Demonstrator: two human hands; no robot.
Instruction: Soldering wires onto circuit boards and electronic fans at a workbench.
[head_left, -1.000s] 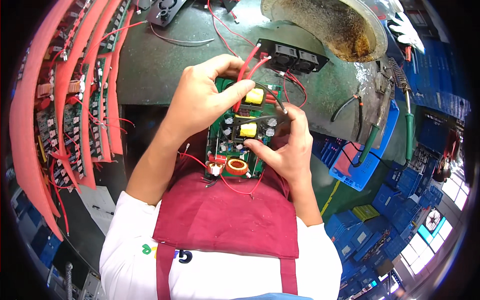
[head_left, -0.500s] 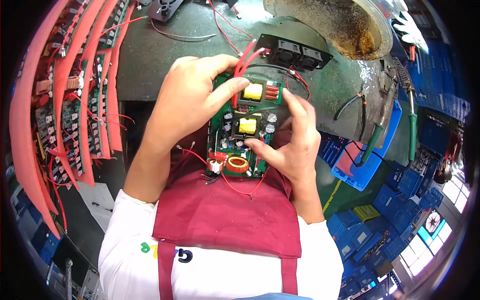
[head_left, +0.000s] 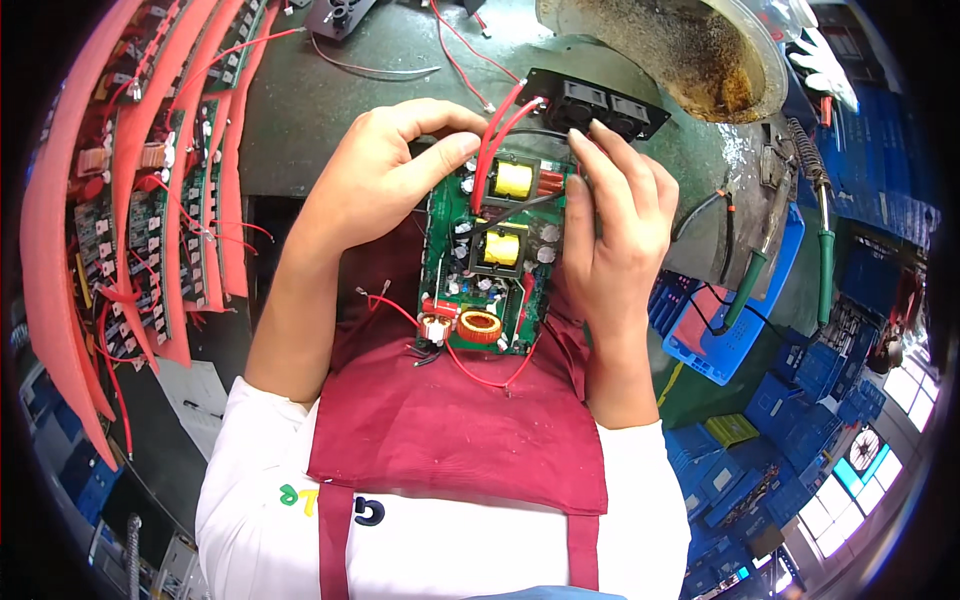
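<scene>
A green circuit board (head_left: 435, 255) stands out from the table's near edge above my lap. It carries two yellow-wrapped transformers (head_left: 514, 180), a copper-wound ring coil (head_left: 480, 326) and thick red wires (head_left: 487, 165) rising from its far end. My left hand (head_left: 385, 170) grips the board's far left corner, thumb over the edge by the red wires; its other fingertips are partly hidden. My right hand (head_left: 620, 220) lies along the right edge with fingers stretched out, fingertips near a black wire and the panel with two black fans (head_left: 600, 105).
Red foam sheets (head_left: 60, 250) with several circuit boards between them stand at the left. To the right are pliers (head_left: 728, 235), soldering irons with green handles (head_left: 745, 290) and a blue tray (head_left: 725, 365). A stained curved metal cover (head_left: 690, 50) sits at the far right.
My right hand has drawn its thumb back off the board's face and stretched its fingers toward the far edge. The left thumb has shifted away from the transformer toward the corner.
</scene>
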